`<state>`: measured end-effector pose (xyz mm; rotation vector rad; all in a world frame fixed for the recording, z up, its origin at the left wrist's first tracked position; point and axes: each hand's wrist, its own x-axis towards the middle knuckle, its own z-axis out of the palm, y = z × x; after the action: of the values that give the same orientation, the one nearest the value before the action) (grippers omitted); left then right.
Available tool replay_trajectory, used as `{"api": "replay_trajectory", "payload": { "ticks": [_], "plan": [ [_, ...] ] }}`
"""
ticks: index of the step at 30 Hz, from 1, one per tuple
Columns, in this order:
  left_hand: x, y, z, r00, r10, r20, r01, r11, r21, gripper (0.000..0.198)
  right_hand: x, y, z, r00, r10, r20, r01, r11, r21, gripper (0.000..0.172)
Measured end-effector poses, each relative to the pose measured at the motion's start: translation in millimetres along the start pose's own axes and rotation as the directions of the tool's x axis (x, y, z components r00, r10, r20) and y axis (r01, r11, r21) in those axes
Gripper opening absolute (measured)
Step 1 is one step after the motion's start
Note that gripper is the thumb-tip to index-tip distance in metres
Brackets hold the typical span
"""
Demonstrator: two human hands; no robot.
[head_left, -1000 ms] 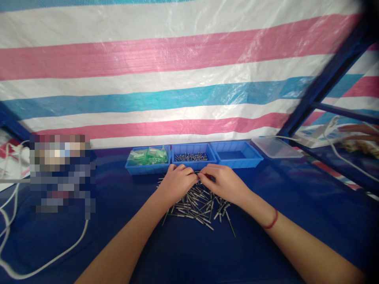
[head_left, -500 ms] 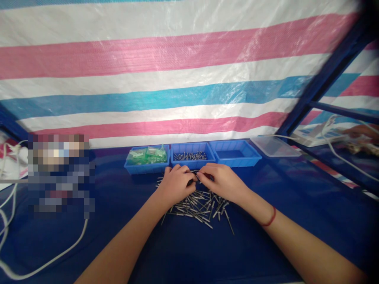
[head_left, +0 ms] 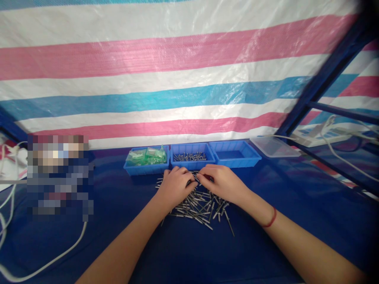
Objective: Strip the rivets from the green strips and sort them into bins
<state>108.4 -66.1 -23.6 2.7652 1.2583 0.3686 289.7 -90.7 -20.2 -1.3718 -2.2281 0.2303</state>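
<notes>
A loose pile of silver blind rivets (head_left: 195, 209) lies on the blue tabletop, with my two hands over its far edge. My left hand (head_left: 174, 185) rests over the pile's left side, fingers curled and thumb tip close to the index finger; what they hold, if anything, is hidden. Just right of it, my right hand (head_left: 222, 181) pinches thumb and index finger together among the rivets, and I cannot make out what is between them. Several thin rivets show in the narrow gap between the hands. Behind them, a blue bin (head_left: 192, 162) contains more small metal pins.
Left of the middle bin stands a blue bin (head_left: 145, 169) with green plastic packets (head_left: 146, 156). A third blue bin (head_left: 239, 159) sits to the right, beside a clear plastic lid (head_left: 275, 146). White cable (head_left: 59, 264) loops at left; a blue frame post (head_left: 319, 79) rises at right.
My hands have shifted very slightly, and the dark gap between my fingertips now shows more rivets. The pile and bins look the same.
</notes>
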Motion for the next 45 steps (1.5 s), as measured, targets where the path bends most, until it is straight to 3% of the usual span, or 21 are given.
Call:
{"api": "replay_trajectory", "payload": {
  "ticks": [7, 17, 21, 29, 34, 40, 45],
  "plan": [
    [-0.9, -8.1, -6.5, 0.999, 0.044, 0.031, -0.044, 0.999, 0.008, 0.026, 0.1, 0.9, -0.1, 1.0, 0.008, 0.01, -0.008, 1.0, -0.008, 0.024],
    [-2.0, -5.5, -4.8, 0.997, -0.056, 0.05, 0.059, 0.996, -0.062, 0.023, 0.4, 2.5, 1.0, 1.0, -0.013, 0.028, 0.013, 1.0, 0.014, 0.022],
    [-2.9, -4.4, -6.5, 0.998, -0.032, 0.062, 0.035, 0.999, -0.038, 0.017, 0.3, 3.2, 1.6, 1.0, -0.02, 0.02, 0.02, 1.0, 0.014, 0.023],
    [-4.8, 1.6, 0.1, 0.999, -0.001, -0.052, 0.008, 0.991, 0.132, 0.021, 1.1, 2.4, 1.0, 0.999, -0.012, 0.037, 0.011, 1.0, 0.02, 0.023],
    [-3.3, -0.8, 5.1, 0.989, -0.035, -0.142, 0.025, 0.997, -0.07, 0.02, 2.0, 3.7, 3.6, 0.999, -0.029, -0.034, 0.033, 0.992, 0.125, 0.016],
    [-1.5, -2.4, 8.2, 0.977, -0.061, -0.204, -0.02, 0.927, -0.374, 0.015, 2.1, 3.1, 5.9, 0.994, 0.024, -0.106, 0.008, 0.957, 0.289, 0.019],
    [-2.1, -1.5, 11.3, 0.974, -0.095, -0.207, -0.016, 0.877, -0.48, 0.017, 1.8, 3.4, 4.4, 0.986, 0.078, -0.149, -0.027, 0.947, 0.319, 0.01]
  ]
}}
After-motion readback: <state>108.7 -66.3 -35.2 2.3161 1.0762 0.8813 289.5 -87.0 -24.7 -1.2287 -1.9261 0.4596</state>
